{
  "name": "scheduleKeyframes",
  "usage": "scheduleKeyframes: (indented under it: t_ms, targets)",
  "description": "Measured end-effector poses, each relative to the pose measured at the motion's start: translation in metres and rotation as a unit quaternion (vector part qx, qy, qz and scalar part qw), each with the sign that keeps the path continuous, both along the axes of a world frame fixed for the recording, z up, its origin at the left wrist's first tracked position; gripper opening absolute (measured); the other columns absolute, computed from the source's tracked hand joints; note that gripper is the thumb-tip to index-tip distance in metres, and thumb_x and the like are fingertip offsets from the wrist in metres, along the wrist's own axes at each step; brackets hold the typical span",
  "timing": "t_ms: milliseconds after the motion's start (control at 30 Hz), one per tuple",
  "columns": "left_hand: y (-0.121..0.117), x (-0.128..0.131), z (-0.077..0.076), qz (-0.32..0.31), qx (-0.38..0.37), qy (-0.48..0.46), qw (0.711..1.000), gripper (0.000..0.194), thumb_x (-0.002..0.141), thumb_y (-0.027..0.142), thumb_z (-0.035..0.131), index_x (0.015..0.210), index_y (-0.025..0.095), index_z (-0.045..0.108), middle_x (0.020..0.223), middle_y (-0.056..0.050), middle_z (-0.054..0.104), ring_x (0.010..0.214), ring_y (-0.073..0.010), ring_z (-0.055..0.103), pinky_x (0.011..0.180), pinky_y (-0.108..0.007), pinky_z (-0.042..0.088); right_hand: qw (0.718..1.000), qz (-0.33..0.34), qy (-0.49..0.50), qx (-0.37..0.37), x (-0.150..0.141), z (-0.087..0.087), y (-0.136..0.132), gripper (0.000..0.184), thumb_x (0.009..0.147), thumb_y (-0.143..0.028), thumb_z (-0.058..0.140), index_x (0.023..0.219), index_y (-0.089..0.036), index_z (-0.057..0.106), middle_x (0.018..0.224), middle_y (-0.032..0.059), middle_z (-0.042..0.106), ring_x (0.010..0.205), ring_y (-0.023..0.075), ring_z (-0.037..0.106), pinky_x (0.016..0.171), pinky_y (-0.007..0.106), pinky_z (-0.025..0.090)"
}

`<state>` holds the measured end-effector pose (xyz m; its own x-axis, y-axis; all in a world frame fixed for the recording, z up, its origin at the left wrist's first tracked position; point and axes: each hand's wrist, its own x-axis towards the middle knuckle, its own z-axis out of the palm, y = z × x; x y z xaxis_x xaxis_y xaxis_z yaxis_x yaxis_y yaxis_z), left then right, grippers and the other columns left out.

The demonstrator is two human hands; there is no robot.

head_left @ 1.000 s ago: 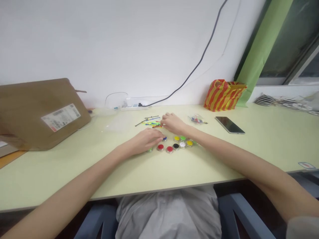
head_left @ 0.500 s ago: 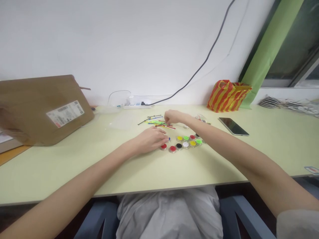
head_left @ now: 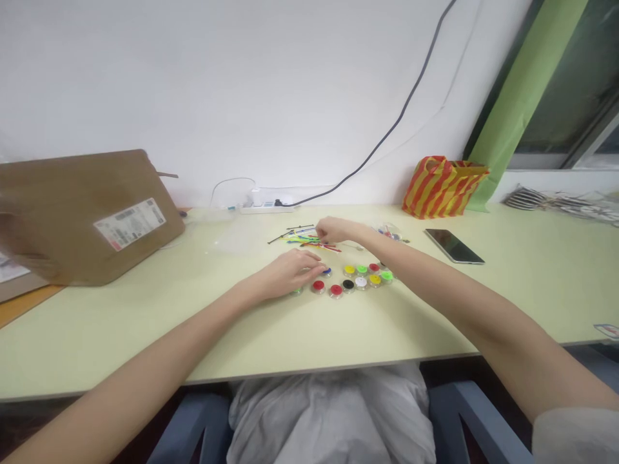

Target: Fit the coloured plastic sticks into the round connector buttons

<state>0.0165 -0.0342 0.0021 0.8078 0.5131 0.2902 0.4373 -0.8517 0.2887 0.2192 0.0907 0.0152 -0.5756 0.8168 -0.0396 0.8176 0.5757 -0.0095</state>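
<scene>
Head view: work stays at far strips (head_left: pixel 300 241).
Right hand (head_left: pixel 332 229): curls tighter than a second ago; hold unclear.
Left hand (head_left: pixel 294 270): at near blue-capped disc (head_left: pixel 327 272); pinch unclear.

No legible text; white label (head_left: pixel 129 223) on brown box (head_left: pixel 72 193) blurred.
</scene>
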Motion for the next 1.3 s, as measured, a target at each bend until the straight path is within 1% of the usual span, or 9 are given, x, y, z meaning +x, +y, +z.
scheduleKeyframes:
  t_ms: [100,167,367,600,667,733,900,1167,1300]
  targets:
    - [0.000,0.000,0.001,-0.001,-0.019,-0.007,1.000,0.049,0.106,0.053,0.039,0.102,0.023,0.077,0.099,-0.008,0.076,0.098,-0.0234,0.069,0.092,-0.034,0.049,1.000,0.007,0.005,0.007,0.002,0.001,0.001,0.031,0.083,-0.010,0.067,0.112,-0.016,0.075,0.110,0.0102,0.076,0.092,0.0197,0.068,0.067,0.023,0.042]
    - [0.000,0.000,0.001,-0.003,-0.026,-0.010,1.000,0.049,0.106,0.054,0.039,0.102,0.023,0.077,0.100,-0.008,0.076,0.098,-0.0235,0.069,0.093,-0.034,0.049,1.000,0.003,0.006,0.008,0.001,0.001,0.001,0.033,0.083,-0.010,0.067,0.115,-0.017,0.074,0.113,0.0100,0.076,0.093,0.0197,0.068,0.067,0.023,0.042]
    - [-0.001,0.000,0.002,-0.003,-0.030,-0.005,1.000,0.050,0.106,0.053,0.037,0.102,0.023,0.077,0.101,-0.007,0.076,0.097,-0.0232,0.069,0.091,-0.034,0.050,1.000,-0.021,0.004,0.019,-0.013,-0.005,-0.001,0.025,0.086,-0.016,0.067,0.109,-0.015,0.075,0.109,0.0113,0.076,0.090,0.0205,0.068,0.065,0.025,0.041]
    - [-0.001,-0.002,0.000,-0.003,-0.024,-0.006,1.000,0.049,0.106,0.053,0.037,0.102,0.023,0.076,0.098,-0.008,0.075,0.096,-0.0234,0.069,0.089,-0.034,0.050,0.999,-0.008,-0.004,0.047,-0.023,-0.001,0.000,0.028,0.083,-0.008,0.063,0.106,-0.017,0.077,0.110,0.0117,0.076,0.092,0.0221,0.069,0.069,0.025,0.042]
    - [-0.001,-0.003,0.000,-0.003,-0.028,-0.003,1.000,0.050,0.106,0.053,0.036,0.102,0.022,0.076,0.097,-0.008,0.075,0.095,-0.0233,0.069,0.088,-0.034,0.050,0.999,-0.002,0.001,0.055,-0.028,0.000,0.002,0.028,0.086,-0.009,0.061,0.107,-0.018,0.077,0.112,0.0107,0.076,0.095,0.0218,0.069,0.071,0.025,0.043]
    - [-0.001,-0.003,0.000,-0.006,-0.031,-0.005,0.999,0.050,0.107,0.053,0.036,0.102,0.022,0.076,0.097,-0.007,0.074,0.094,-0.0232,0.069,0.088,-0.033,0.050,0.998,0.002,0.006,0.060,-0.035,0.000,0.003,0.026,0.088,-0.012,0.061,0.106,-0.019,0.077,0.113,0.0101,0.076,0.097,0.0218,0.069,0.072,0.025,0.043]
    - [-0.002,-0.002,0.000,-0.014,-0.032,-0.010,0.999,0.051,0.107,0.052,0.036,0.102,0.022,0.076,0.099,-0.007,0.074,0.094,-0.0232,0.068,0.088,-0.034,0.049,0.998,0.000,0.015,0.063,-0.047,-0.004,0.007,0.024,0.083,-0.009,0.064,0.102,-0.017,0.078,0.110,0.0109,0.076,0.094,0.0223,0.070,0.070,0.025,0.043]
    - [-0.001,-0.002,0.001,-0.022,-0.035,-0.012,0.999,0.050,0.107,0.053,0.036,0.103,0.022,0.075,0.099,-0.008,0.074,0.097,-0.0242,0.067,0.091,-0.034,0.048,0.997,-0.010,0.043,0.058,-0.040,-0.008,0.018,0.021,0.081,-0.009,0.069,0.097,-0.014,0.080,0.101,0.0101,0.078,0.088,0.0200,0.070,0.070,0.023,0.045]
    - [-0.001,-0.003,0.000,-0.016,-0.026,-0.006,1.000,0.049,0.107,0.052,0.036,0.104,0.022,0.076,0.102,-0.008,0.074,0.098,-0.0241,0.068,0.092,-0.035,0.048,0.995,-0.016,0.066,0.077,-0.035,-0.008,0.018,0.018,0.081,-0.009,0.068,0.094,-0.015,0.079,0.099,0.0093,0.078,0.088,0.0204,0.069,0.069,0.025,0.042]
